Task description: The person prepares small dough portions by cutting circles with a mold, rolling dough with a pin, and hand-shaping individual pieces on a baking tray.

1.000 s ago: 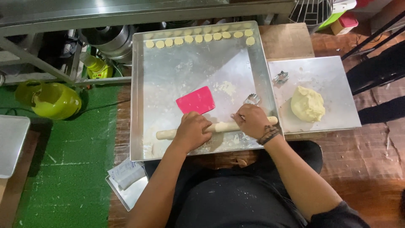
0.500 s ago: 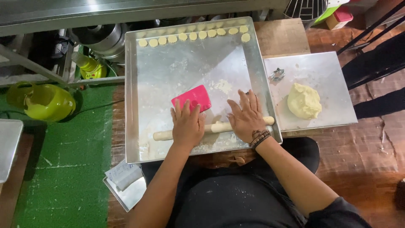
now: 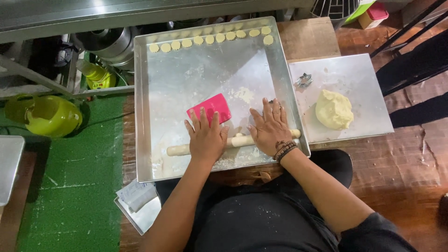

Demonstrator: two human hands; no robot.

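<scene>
Steel makes up the biggest thing in view, a large shallow baking tray (image 3: 154, 140) dusted with flour, and both hands work over its near edge. The left hand (image 3: 206, 137) lies flat, fingers spread wide and palm down, pressing on a wooden rolling pin (image 3: 179, 150) that runs left to right across the tray; its fingertips reach the lower edge of a pink plastic scraper (image 3: 212, 106). The right hand (image 3: 269, 127) is likewise flat and splayed open on the same pin, with beaded bracelets (image 3: 284, 150) at the wrist. Neither hand curls round the pin; both rest on top of it.

Most of the pin is covered by the two palms, so only its left end, a short piece between the hands and the right tip at the tray wall show. Whether dough lies under the pin cannot be made out, beyond a pale smear of crumbs (image 3: 243, 94) on the steel nearby.

Right of the tray sits a smaller steel sheet (image 3: 359, 79) bearing a lump of pale yellow dough (image 3: 333, 109) and, apart from it, a small metal cutter (image 3: 303, 80). Along the tray's far wall runs a row of small round cut biscuits (image 3: 210, 39). Left, on green matting (image 3: 70, 186), stands a yellow-green helmet-shaped object (image 3: 46, 114).
</scene>
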